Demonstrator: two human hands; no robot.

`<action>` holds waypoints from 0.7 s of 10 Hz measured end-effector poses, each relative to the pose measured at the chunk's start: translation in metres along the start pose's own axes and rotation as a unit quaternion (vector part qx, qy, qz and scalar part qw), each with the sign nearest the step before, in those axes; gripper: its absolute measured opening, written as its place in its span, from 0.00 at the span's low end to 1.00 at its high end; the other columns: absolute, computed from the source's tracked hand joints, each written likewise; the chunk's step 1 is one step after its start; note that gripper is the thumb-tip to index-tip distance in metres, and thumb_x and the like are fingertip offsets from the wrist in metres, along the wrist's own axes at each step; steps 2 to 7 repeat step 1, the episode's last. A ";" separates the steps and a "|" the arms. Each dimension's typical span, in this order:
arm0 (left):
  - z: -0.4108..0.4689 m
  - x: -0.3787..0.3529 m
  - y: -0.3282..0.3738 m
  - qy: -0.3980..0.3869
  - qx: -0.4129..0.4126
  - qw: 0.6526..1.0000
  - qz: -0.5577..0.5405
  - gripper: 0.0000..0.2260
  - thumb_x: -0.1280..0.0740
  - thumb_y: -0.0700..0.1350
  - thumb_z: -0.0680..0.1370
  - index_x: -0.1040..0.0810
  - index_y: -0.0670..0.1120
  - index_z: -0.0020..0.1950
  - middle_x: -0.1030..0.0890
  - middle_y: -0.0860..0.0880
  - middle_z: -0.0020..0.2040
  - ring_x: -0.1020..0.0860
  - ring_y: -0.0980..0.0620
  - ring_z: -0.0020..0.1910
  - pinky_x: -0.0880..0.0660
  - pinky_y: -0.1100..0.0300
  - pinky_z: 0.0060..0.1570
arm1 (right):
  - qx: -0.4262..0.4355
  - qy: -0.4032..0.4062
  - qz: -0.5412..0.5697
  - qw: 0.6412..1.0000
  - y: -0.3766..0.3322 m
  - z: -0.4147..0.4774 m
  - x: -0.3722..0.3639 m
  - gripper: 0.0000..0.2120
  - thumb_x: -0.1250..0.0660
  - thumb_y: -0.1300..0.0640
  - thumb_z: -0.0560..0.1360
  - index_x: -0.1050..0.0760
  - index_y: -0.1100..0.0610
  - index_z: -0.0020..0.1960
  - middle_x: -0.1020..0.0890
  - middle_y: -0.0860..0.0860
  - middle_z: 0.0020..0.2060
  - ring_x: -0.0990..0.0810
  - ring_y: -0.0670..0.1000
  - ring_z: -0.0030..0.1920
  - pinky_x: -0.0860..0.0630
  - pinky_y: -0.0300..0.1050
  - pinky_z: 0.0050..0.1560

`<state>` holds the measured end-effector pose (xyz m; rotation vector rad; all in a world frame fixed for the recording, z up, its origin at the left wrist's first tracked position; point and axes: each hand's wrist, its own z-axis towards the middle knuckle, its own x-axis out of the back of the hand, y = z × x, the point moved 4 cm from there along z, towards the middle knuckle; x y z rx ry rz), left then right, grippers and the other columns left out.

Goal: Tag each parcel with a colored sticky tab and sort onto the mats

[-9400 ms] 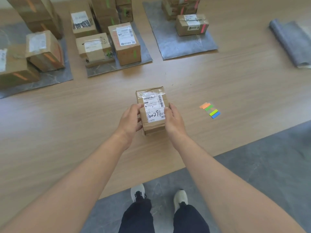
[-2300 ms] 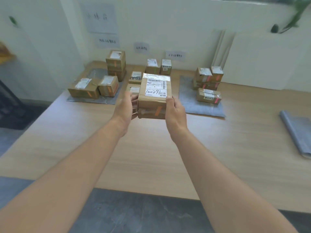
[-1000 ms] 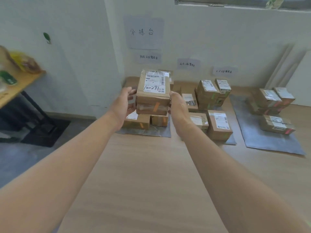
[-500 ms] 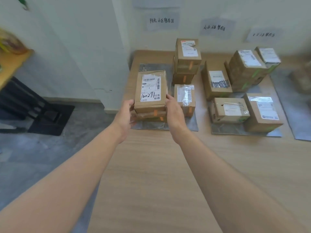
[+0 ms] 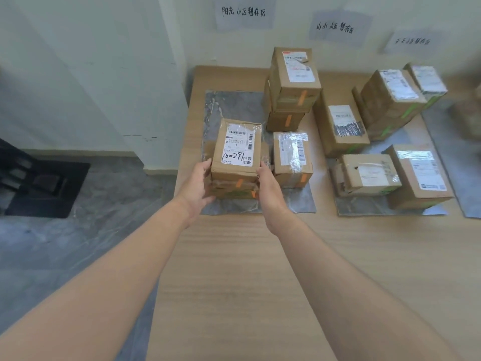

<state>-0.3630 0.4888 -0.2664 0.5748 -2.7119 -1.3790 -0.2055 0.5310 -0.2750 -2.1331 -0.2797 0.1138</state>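
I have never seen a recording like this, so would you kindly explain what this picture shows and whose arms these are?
There is no machine: a camera worn on a person's head looks down at their bare arms, so this single picture is their own view. The left hand and right hand grip a brown cardboard parcel with a white label and an orange sticky tab. They hold it over the left grey mat on a wooden table, above another cardboard box; whether it rests there yet, I cannot tell. Beside it stand more orange-tabbed boxes; the next grey mat carries green-tabbed parcels.
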 end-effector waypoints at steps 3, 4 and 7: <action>-0.003 -0.002 0.006 -0.008 -0.007 1.000 -0.018 0.21 0.44 0.64 0.82 0.31 0.62 0.74 0.24 0.64 0.69 0.28 0.55 0.71 0.36 0.47 0.75 | -0.016 0.007 0.028 0.999 -0.011 -0.004 0.004 0.30 0.45 0.36 0.77 0.43 0.33 0.80 0.35 0.38 0.78 0.38 0.47 0.78 0.40 0.56 0.76; -0.003 -0.002 0.006 -0.008 -0.007 1.000 -0.018 0.21 0.44 0.64 0.82 0.31 0.62 0.74 0.24 0.64 0.69 0.28 0.55 0.71 0.36 0.47 0.75 | -0.016 0.007 0.028 0.999 -0.011 -0.004 0.004 0.30 0.45 0.36 0.77 0.43 0.33 0.80 0.35 0.38 0.78 0.38 0.47 0.78 0.40 0.56 0.76; -0.003 -0.002 0.006 -0.008 -0.007 1.000 -0.018 0.21 0.44 0.64 0.82 0.31 0.62 0.74 0.24 0.64 0.69 0.28 0.55 0.71 0.36 0.47 0.75 | -0.016 0.007 0.028 0.999 -0.011 -0.004 0.004 0.30 0.45 0.36 0.77 0.43 0.33 0.80 0.35 0.38 0.78 0.38 0.47 0.78 0.40 0.56 0.76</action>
